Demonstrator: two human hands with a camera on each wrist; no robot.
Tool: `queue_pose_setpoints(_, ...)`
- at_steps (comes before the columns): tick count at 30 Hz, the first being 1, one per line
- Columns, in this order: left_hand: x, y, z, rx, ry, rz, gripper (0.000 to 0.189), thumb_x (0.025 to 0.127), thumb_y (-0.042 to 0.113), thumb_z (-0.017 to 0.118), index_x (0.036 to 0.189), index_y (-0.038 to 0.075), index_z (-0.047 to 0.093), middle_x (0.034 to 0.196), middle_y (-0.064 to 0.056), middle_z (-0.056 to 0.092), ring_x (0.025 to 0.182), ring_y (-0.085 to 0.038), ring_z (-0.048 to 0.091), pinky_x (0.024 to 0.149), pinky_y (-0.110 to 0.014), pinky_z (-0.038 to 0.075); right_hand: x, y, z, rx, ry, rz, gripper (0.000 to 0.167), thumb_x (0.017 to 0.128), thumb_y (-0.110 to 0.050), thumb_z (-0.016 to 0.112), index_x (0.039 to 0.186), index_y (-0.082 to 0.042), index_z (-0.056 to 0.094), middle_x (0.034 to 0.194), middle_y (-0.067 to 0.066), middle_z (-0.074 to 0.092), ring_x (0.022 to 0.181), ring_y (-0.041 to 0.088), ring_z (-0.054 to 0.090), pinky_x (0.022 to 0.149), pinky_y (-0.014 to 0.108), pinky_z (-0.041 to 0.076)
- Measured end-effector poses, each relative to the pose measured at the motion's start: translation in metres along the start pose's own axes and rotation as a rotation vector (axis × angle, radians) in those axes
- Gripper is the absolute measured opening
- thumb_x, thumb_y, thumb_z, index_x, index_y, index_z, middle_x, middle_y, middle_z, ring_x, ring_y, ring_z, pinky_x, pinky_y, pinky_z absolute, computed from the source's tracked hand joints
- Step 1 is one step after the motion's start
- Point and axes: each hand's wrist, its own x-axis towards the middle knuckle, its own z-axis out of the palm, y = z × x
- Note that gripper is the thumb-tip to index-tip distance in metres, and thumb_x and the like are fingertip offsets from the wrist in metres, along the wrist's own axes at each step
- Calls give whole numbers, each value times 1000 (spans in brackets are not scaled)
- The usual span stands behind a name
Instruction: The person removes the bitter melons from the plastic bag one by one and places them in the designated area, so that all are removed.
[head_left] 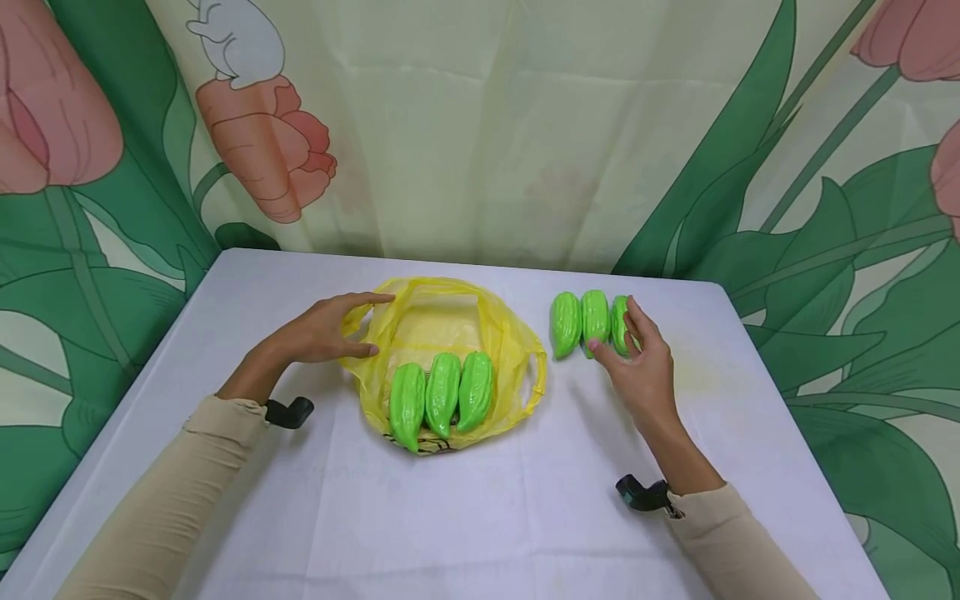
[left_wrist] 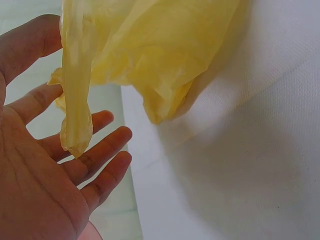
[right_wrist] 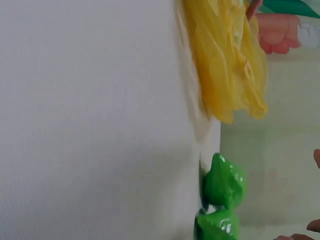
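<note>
A yellow plastic bag (head_left: 517,342) lies open on the table, with three glossy green bitter gourds (head_left: 442,396) side by side at its near side. My left hand (head_left: 330,329) is at the bag's left edge, thumb and fingers apart. In the left wrist view, a bag handle (left_wrist: 77,100) hangs between the thumb and the spread fingers of that hand (left_wrist: 30,170). Three more gourds (head_left: 596,315) stand in a row right of the bag. Over the rightmost of them, my right hand (head_left: 645,367) has its fingers apart and partly covers it; contact cannot be told.
A white cloth covers the table (head_left: 450,517). Behind it hangs a curtain (head_left: 525,150) printed with tulips, leaves and a carrot. Each wrist carries a small black camera, one at the left sleeve (head_left: 288,412) and one at the right.
</note>
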Motion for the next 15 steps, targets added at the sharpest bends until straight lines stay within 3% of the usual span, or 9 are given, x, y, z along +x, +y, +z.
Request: queue_pose_setpoints(15, -1, -1, -1, 4, 3, 4, 81, 93, 24, 84, 163, 20, 45, 170, -19, 39, 158, -46, 32, 126, -70, 28, -49, -24, 42, 70, -164, -80, 91, 88, -11, 88, 165, -16, 40, 168, 7, 43, 158, 19, 40, 118, 26, 41)
